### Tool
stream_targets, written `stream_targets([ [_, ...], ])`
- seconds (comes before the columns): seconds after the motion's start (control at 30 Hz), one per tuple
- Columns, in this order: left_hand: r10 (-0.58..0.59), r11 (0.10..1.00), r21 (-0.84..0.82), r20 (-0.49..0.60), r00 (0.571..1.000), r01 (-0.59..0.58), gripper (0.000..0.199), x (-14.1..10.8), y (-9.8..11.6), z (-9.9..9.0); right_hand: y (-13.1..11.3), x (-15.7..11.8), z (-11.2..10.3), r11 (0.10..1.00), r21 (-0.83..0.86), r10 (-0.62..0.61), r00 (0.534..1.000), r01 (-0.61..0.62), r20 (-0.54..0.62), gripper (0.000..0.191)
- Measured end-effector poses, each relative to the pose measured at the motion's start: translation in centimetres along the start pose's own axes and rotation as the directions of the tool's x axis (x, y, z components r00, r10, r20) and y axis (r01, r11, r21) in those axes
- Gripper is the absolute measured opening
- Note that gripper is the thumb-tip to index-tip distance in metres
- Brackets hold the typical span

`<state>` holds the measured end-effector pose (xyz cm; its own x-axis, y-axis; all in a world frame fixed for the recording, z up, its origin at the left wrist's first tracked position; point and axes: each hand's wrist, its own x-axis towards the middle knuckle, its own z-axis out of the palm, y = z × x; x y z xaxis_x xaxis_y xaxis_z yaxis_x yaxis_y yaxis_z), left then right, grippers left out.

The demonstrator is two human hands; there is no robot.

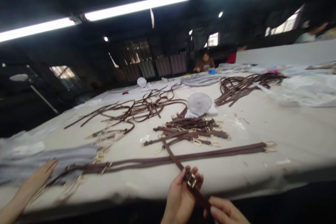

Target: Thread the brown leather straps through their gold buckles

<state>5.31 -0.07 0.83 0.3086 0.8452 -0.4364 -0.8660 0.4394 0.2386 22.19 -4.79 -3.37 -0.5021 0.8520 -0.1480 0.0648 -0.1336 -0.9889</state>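
My left hand (180, 194) is closed round a brown leather strap (172, 154) at its gold buckle (191, 180), in front of the table's near edge. Lower right, my right hand (227, 211) pinches the strap below the buckle; its lower end is hidden by the fingers. From my left hand the strap runs up to a pile of short brown straps (189, 127) with gold clasps. Two long straps (223, 151) lie side by side across the table just beyond my hands, gold clips (271, 146) at their right ends.
A co-worker's hand (40, 176) rests at the left by plastic-wrapped straps (52, 157). A small white fan (198, 103) stands behind the pile. Tangled long straps (133, 110) lie left of it, another bundle (244, 85) right. A person (204, 63) sits at the far side.
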Motion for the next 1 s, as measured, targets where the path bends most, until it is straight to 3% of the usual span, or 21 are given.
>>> stream_targets([
  [0.13, -0.044, 0.995, -0.087, 0.076, 0.996, 0.051, 0.022, -0.4, -0.8, 1.2, 0.5, -1.3, 0.1, 0.996, 0.060, 0.069, 0.998, -0.069, -0.011, 0.054],
  [0.3, -0.068, 0.994, -0.082, 0.053, 0.996, 0.073, 0.021, -0.4, -1.4, 0.9, 0.5, -1.7, -0.4, 0.993, 0.087, 0.079, 0.997, -0.079, 0.002, 0.047],
  [0.43, -0.058, 0.992, -0.106, 0.101, 0.993, 0.069, 0.021, -0.6, -1.0, 0.7, 0.9, -2.0, -0.4, 0.993, 0.101, 0.056, 0.998, -0.055, -0.002, 0.044],
  [0.67, -0.068, 0.996, 0.062, 0.151, 0.986, 0.059, 0.011, -0.6, -1.4, -0.2, 0.6, -1.5, -0.3, 0.989, 0.136, 0.063, 0.997, -0.056, -0.049, 0.038],
  [0.73, -0.042, 0.985, 0.169, 0.156, 0.987, 0.016, 0.012, -0.6, -2.5, -0.5, 0.1, -0.9, -0.1, 0.985, 0.156, 0.087, 0.992, -0.072, -0.088, 0.038],
  [0.87, 0.125, 0.933, 0.319, 0.154, 0.980, -0.169, 0.015, -0.8, -3.8, -0.7, -1.3, 0.2, 0.7, 0.973, 0.194, 0.152, 0.981, -0.127, -0.120, 0.043],
  [1.0, 0.159, 0.942, 0.270, 0.174, 0.972, -0.202, 0.010, -0.7, -1.7, -0.6, -2.2, -0.1, 1.5, 0.989, 0.142, 0.044, 0.999, -0.043, -0.005, 0.038],
])
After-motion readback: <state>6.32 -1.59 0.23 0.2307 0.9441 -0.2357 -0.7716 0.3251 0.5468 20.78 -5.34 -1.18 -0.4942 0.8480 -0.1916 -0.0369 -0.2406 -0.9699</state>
